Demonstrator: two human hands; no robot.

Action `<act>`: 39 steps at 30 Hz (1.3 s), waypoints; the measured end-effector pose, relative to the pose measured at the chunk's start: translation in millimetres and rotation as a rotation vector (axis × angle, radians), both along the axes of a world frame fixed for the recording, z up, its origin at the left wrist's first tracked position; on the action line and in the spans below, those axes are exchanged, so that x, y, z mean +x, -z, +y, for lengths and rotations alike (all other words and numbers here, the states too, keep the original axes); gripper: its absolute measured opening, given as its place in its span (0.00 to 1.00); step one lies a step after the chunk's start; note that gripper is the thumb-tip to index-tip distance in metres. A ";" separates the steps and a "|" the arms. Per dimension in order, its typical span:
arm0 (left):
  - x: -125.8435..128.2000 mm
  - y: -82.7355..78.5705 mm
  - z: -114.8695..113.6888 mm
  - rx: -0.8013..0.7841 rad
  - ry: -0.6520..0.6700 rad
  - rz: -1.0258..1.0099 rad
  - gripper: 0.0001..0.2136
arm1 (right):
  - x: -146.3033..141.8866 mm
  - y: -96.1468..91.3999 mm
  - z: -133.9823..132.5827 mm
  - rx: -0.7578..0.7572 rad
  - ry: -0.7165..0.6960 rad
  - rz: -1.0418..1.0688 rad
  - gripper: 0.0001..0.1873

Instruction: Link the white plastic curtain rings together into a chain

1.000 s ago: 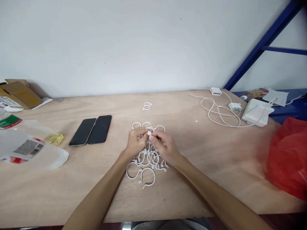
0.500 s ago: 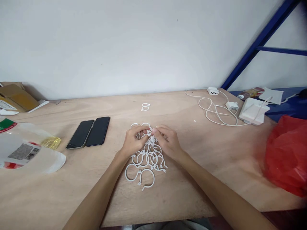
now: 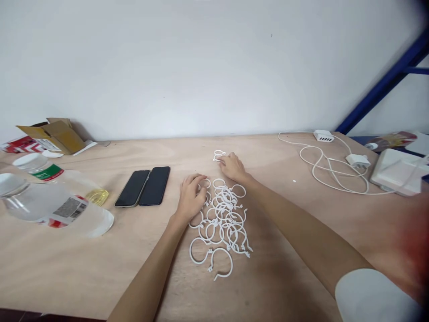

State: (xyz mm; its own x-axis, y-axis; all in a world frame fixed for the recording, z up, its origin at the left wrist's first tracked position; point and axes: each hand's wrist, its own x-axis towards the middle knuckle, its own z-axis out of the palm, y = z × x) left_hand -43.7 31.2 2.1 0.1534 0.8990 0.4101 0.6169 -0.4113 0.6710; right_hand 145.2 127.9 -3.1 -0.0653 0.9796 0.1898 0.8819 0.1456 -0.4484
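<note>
White ring pair [image 3: 219, 155] near bench's [image 3: 134, 268] back edge: right hand [image 3: 233, 167] now there, off ring pile [image 3: 225, 208], grip unclear; left hand [image 3: 191, 197] beside pile, hold unclear; two-handed work breaks off.

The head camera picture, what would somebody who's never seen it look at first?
Probably the jumble of white rings in the middle of the wooden table, with the left hand at its left edge. Next, maybe the right hand, stretched toward the wall with its fingertips at a small pair of white rings. The big clear bottles on the left might also catch the eye.
</note>
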 end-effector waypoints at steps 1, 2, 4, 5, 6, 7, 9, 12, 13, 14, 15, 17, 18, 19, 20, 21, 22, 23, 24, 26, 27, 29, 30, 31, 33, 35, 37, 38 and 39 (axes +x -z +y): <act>-0.9 2.9 1.1 -0.021 -0.022 0.028 0.13 | -0.8 1.8 -1.2 0.026 -0.003 0.005 0.16; -0.8 4.9 1.4 -0.045 -0.021 0.042 0.13 | -0.8 3.0 -4.0 0.061 -0.012 0.022 0.14; 2.2 5.9 -0.4 -0.084 0.030 0.040 0.13 | 1.1 3.2 -14.7 0.142 -0.039 0.100 0.11; 4.7 4.9 -2.1 -0.092 0.068 0.031 0.13 | 2.3 1.9 -22.9 0.168 -0.048 0.169 0.10; 7.7 3.1 -3.9 -0.089 0.102 0.022 0.13 | 3.3 -0.4 -32.9 0.170 -0.047 0.268 0.09; 10.8 0.6 -5.7 -0.073 0.119 0.015 0.13 | 3.8 -3.5 -44.7 0.142 -0.040 0.393 0.09; 17.0 -5.5 -8.7 -0.006 0.095 0.016 0.13 | 3.0 -11.5 -71.9 -0.010 -0.013 0.692 0.09; 25.9 -14.1 -12.5 0.091 0.056 0.029 0.14 | -2.4 -24.7 -113.2 -0.253 -0.018 1.061 0.11; 28.8 -16.4 -14.3 0.097 0.082 0.042 0.10 | -4.9 -28.7 -124.6 -0.292 -0.015 1.127 0.11; 31.5 -18.4 -16.5 0.096 0.118 0.057 0.06 | -7.4 -32.5 -134.1 -0.313 -0.020 1.170 0.11; 34.0 -20.3 -19.1 0.094 0.156 0.069 0.06 | -9.7 -35.9 -141.6 -0.317 -0.028 1.186 0.13; 37.4 -23.9 -25.3 0.093 0.202 0.069 0.12 | -13.5 -41.2 -150.8 -0.281 -0.056 1.162 0.17; 38.1 -25.8 -28.3 0.090 0.213 0.059 0.13 | -14.8 -43.0 -153.2 -0.261 -0.069 1.144 0.20; 38.1 -27.6 -31.1 0.084 0.215 0.045 0.14 | -15.7 -44.0 -154.6 -0.244 -0.073 1.136 0.21; 37.5 -29.4 -33.5 0.075 0.211 0.032 0.13 | -16.4 -44.3 -155.4 -0.234 -0.069 1.142 0.22; 36.3 -30.8 -35.5 0.068 0.203 0.023 0.11 | -16.8 -43.9 -156.0 -0.231 -0.059 1.161 0.21; 34.7 -31.8 -37.1 0.067 0.198 0.017 0.09 | -17.1 -42.9 -156.6 -0.234 -0.047 1.184 0.20; 33.0 -32.4 -38.4 0.071 0.200 0.013 0.08 | -17.4 -41.5 -157.4 -0.238 -0.035 1.202 0.20; 31.3 -32.4 -39.4 0.081 0.208 0.011 0.08 | -17.8 -39.9 -158.4 -0.238 -0.026 1.210 0.19; 28.7 -31.2 -40.8 0.106 0.238 0.011 0.09 | -18.8 -36.7 -161.2 -0.237 -0.033 1.201 0.20; 28.0 -30.3 -41.3 0.121 0.251 0.008 0.10 | -19.5 -35.4 -162.9 -0.230 -0.044 1.189 0.20; 27.7 -28.5 -41.9 0.149 0.254 -0.018 0.11 | -21.0 -34.0 -166.2 -0.190 -0.071 1.159 0.21; 28.0 -28.0 -42.1 0.154 0.254 -0.039 0.12 | -21.7 -33.9 -167.7 -0.161 -0.084 1.145 0.21; 28.5 -27.7 -42.2 0.150 0.256 -0.058 0.12 | -22.2 -34.0 -169.0 -0.132 -0.096 1.131 0.21; 29.7 -27.8 -42.6 0.128 0.257 -0.092 0.12 | -22.7 -34.6 -170.9 -0.089 -0.115 1.109 0.21; 31.0 -28.4 -42.9 0.105 0.253 -0.123 0.13 | -22.4 -35.2 -171.9 -0.065 -0.127 1.093 0.21; 31.9 -28.9 -43.2 0.085 0.246 -0.157 0.13 | -21.7 -35.3 -172.1 -0.054 -0.134 1.080 0.20; 32.3 -28.9 -43.2 0.071 0.245 -0.173 0.12 | -21.3 -35.1 -172.1 -0.050 -0.139 1.075 0.20; 32.6 -28.7 -43.2 0.055 0.244 -0.190 0.12 | -21.0 -34.8 -172.0 -0.046 -0.144 1.071 0.20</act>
State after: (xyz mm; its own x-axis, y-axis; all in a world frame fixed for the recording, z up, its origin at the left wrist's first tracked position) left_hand -11.1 -12.0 30.9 0.2782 0.8206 0.4992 0.3610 -0.5710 0.7374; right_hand 124.1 -44.2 31.7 -0.0030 0.9837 0.1799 0.0043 0.1799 -0.9837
